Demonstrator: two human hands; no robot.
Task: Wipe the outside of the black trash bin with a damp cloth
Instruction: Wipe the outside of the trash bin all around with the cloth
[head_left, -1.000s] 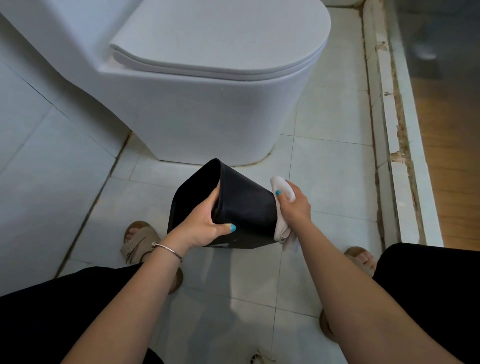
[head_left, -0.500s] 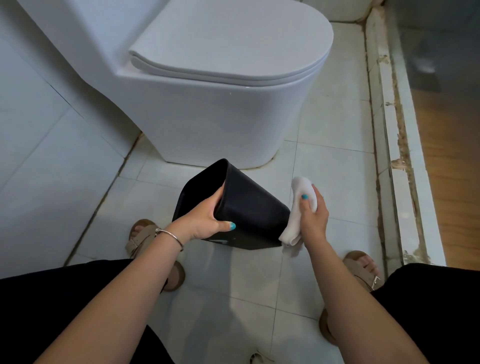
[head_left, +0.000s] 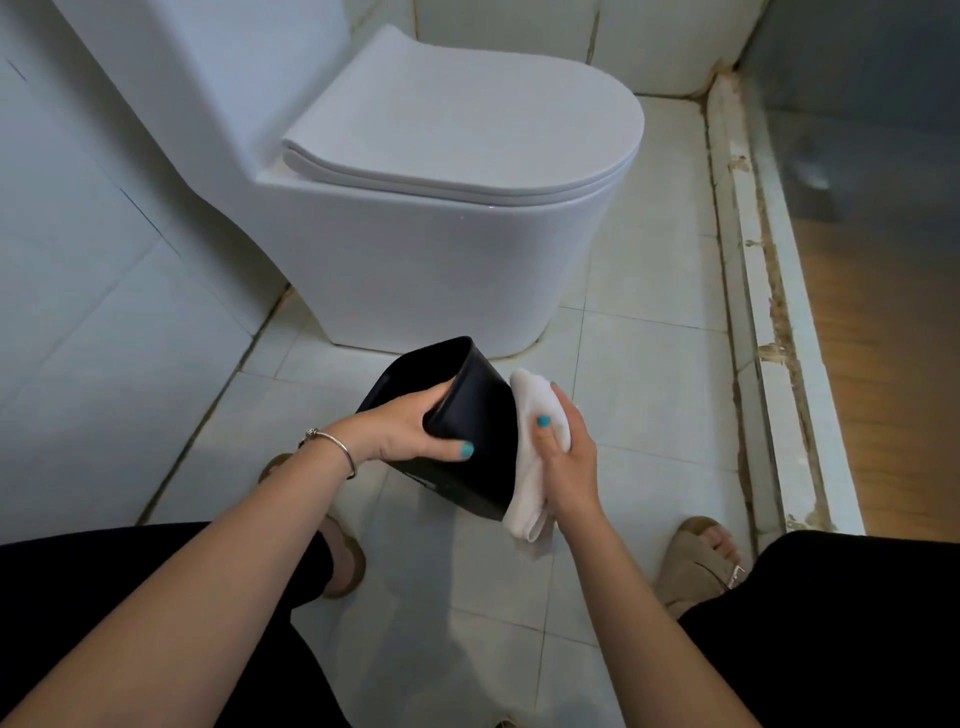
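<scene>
Black plastic trash bin (head_left: 470, 441) is up off the floor, tipped on its side in front of the toilet (head_left: 441, 249), open end facing left and away. Left hand (head_left: 410, 428) grips the rim, fingers curled inside, thumb along the outer wall. Right hand (head_left: 563, 457) holds a white cloth (head_left: 530, 467) flat against the bin's bottom end, thumb pressed on the fabric; the other fingers are behind the cloth so I can't tell how they lie. Cloth hangs a bit below the bin. Pale floor tiles (head_left: 644, 374) underneath, tan sandals (head_left: 696, 561) on both feet, silver bracelet (head_left: 332, 447) on the left wrist.
</scene>
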